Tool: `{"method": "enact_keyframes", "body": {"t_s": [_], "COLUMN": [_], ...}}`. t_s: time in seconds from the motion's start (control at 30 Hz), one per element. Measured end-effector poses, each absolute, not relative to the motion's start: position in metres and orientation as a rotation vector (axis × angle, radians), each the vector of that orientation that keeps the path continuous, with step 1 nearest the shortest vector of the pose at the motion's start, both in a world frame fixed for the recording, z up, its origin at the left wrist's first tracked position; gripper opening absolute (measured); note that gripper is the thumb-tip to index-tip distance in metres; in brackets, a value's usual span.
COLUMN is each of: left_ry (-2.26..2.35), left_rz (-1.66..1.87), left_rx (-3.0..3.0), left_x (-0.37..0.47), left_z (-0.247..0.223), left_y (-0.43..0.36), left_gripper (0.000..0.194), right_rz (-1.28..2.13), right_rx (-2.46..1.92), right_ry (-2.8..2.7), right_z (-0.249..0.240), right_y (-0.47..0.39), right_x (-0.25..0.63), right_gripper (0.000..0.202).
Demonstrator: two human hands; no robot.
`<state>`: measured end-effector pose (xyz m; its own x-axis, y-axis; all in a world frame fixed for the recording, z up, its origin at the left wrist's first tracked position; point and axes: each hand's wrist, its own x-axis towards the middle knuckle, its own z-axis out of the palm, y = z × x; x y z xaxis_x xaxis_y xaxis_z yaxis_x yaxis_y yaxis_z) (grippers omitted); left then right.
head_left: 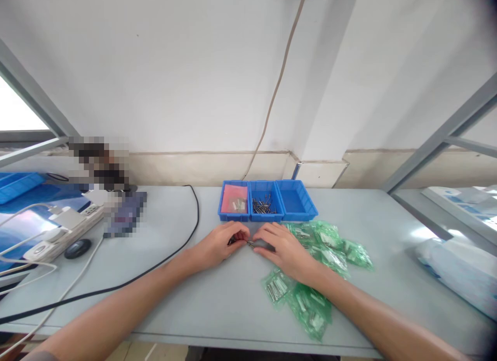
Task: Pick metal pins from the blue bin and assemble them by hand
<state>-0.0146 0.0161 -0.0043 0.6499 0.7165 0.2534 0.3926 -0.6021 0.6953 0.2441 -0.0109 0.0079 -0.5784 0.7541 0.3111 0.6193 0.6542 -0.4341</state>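
My left hand [225,242] is closed in a pinch on small dark metal pieces, low over the grey table. Facing it, my right hand [282,245] has its thumb and fingers around the tip of a small metal piece [250,243] between the hands. Behind them stand three joined blue bins. The left bin [234,216] holds a pink bag [234,193] and a clear packet. Dark metal pins [264,205] lie in the middle bin, and the right bin [297,199] shows bare blue plastic. Green bags [310,306] of metal parts lie beside and under my right forearm.
A black cable [163,264] crosses the table [217,304] at left. Further left are a power strip [83,221], a black mouse [77,249] and a blue tray [19,186]. A plastic-wrapped pack [458,270] lies at right.
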Motion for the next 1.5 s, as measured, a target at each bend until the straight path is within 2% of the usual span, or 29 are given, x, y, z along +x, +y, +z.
{"method": "enact_keyframes", "body": {"t_s": [0.1, 0.23, 0.37, 0.8, 1.03, 1.27, 1.5], "left_ry": [0.858, 0.883, 0.846, 0.833, 0.839, 0.821, 0.790], "left_rz": [0.687, 0.681, 0.704, 0.683, 0.672, 0.507, 0.378], "left_rx": [2.260, 2.283, 2.335, 2.449, 2.471, 2.501, 2.566], "left_x": [-0.014, -0.014, -0.013, -0.014, -0.014, -0.019, -0.033], "left_z": [-0.003, -0.005, -0.007, -0.003, -0.001, 0.026, 0.044], "left_y": [0.016, 0.016, 0.017, 0.015, 0.016, 0.008, -0.011], "left_gripper": [0.008, 0.007, 0.008, 0.019, 0.020, 0.021, 0.046], "right_rz": [0.347, 0.313, 0.329, 1.023, 1.098, 1.127, 1.081], "right_rx": [-1.079, -1.069, -1.100, -1.168, -1.149, -1.114, -1.144], "right_ry": [-2.433, -2.424, -2.363, -1.472, -1.350, -1.295, -1.303], "right_z": [0.007, 0.009, 0.012, 0.017, 0.025, 0.026, 0.027], "right_y": [-0.011, -0.011, -0.012, -0.001, -0.003, -0.004, -0.004], "right_x": [0.243, 0.241, 0.240, 0.254, 0.255, 0.255, 0.258], "right_gripper": [0.006, 0.013, 0.012, 0.017, 0.018, 0.019, 0.013]}}
